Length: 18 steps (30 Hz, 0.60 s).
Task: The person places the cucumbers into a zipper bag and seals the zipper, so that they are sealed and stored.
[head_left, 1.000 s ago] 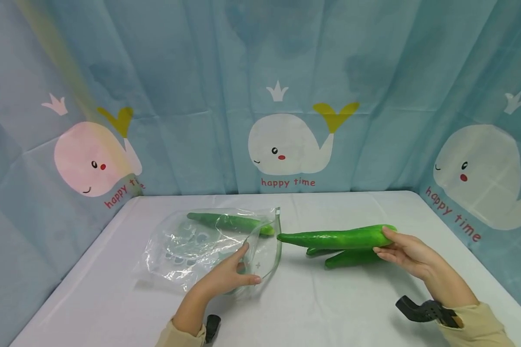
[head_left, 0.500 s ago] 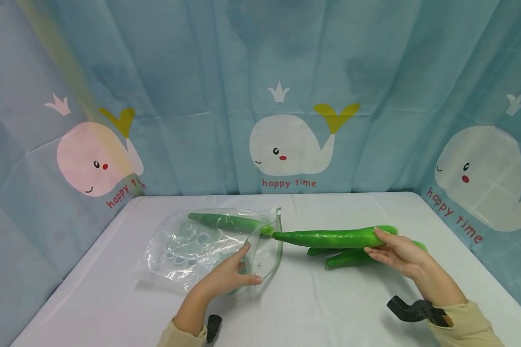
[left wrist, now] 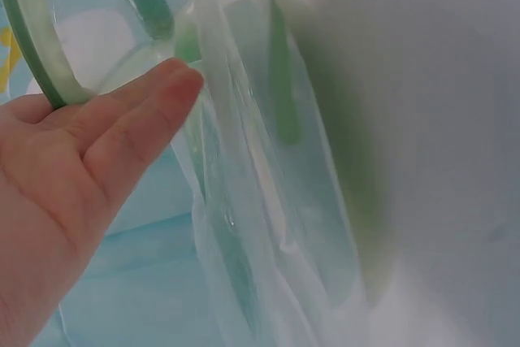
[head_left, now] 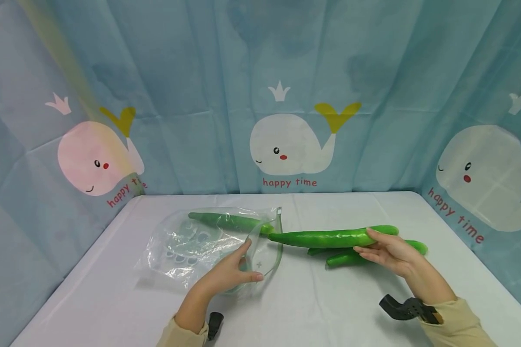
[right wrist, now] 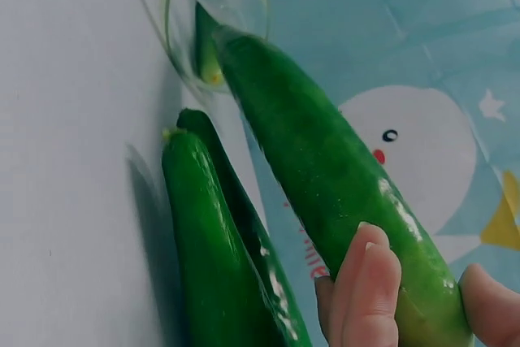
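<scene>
A clear zip bag (head_left: 191, 246) lies on the white table (head_left: 304, 308), its green-rimmed mouth (head_left: 280, 241) facing right. One green cucumber (head_left: 230, 222) is inside it. My left hand (head_left: 232, 272) pinches the bag's near mouth edge and holds it up; the left wrist view shows my fingers (left wrist: 122, 132) against the bag's plastic (left wrist: 268, 225). My right hand (head_left: 384, 250) grips a long cucumber (head_left: 325, 238) near its thick end, its tip at the bag mouth. The right wrist view shows that cucumber (right wrist: 325, 176) pointing into the bag's opening (right wrist: 215, 14). Two more cucumbers (head_left: 351, 258) lie under it.
A blue curtain (head_left: 282, 96) printed with white whales hangs behind and beside the table. The table's back edge runs just behind the bag. Bare tabletop lies in front of my hands.
My right hand has carried the long cucumber leftward, bringing its tip from a short way off up to the bag mouth. The left hand keeps holding the bag edge.
</scene>
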Each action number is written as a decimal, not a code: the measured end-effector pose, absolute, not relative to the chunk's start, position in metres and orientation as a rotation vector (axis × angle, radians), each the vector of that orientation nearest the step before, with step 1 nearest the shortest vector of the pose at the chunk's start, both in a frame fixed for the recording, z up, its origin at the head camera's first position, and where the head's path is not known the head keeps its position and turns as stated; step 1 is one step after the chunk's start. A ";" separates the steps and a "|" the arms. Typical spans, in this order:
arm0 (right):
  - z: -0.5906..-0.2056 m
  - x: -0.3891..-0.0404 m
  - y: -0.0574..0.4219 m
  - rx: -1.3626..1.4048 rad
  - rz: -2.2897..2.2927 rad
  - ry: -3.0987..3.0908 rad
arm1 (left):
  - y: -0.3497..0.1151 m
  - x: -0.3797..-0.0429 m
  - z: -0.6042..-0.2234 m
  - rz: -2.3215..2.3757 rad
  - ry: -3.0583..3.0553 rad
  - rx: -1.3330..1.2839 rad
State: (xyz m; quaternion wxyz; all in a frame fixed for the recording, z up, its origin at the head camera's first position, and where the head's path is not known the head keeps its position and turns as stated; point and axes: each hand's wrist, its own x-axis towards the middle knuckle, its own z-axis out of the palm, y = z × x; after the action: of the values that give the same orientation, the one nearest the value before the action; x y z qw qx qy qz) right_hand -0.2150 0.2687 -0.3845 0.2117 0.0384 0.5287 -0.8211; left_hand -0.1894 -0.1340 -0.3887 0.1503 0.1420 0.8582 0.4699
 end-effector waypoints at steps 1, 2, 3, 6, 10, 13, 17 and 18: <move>-0.385 -0.216 0.267 0.106 -2.278 1.467 | -0.134 -0.189 -0.389 1.348 2.471 0.411; -0.385 -0.216 0.265 0.110 -2.279 1.462 | -0.133 -0.190 -0.389 1.342 2.480 0.416; -0.385 -0.216 0.263 0.116 -2.281 1.454 | -0.133 -0.190 -0.389 1.340 2.485 0.418; -0.387 -0.218 0.258 0.133 -2.291 1.429 | -0.133 -0.190 -0.388 1.327 2.501 0.431; -0.389 -0.219 0.251 0.139 -2.291 1.433 | -0.132 -0.191 -0.387 1.320 2.501 0.462; -0.389 -0.221 0.245 0.144 -2.284 1.447 | -0.131 -0.191 -0.385 1.315 2.501 0.472; -0.389 -0.222 0.236 0.149 -2.285 1.421 | -0.130 -0.190 -0.384 1.309 2.508 0.464; -0.389 -0.222 0.234 0.151 -2.288 1.411 | -0.130 -0.190 -0.384 1.310 2.509 0.463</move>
State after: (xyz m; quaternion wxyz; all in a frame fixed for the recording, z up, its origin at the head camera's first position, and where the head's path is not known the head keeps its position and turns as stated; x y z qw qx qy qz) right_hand -0.2223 0.2339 -0.3892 0.2225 0.0547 0.5110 -0.8285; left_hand -0.1903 -0.1300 -0.3839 0.1361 0.1597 0.8667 0.4526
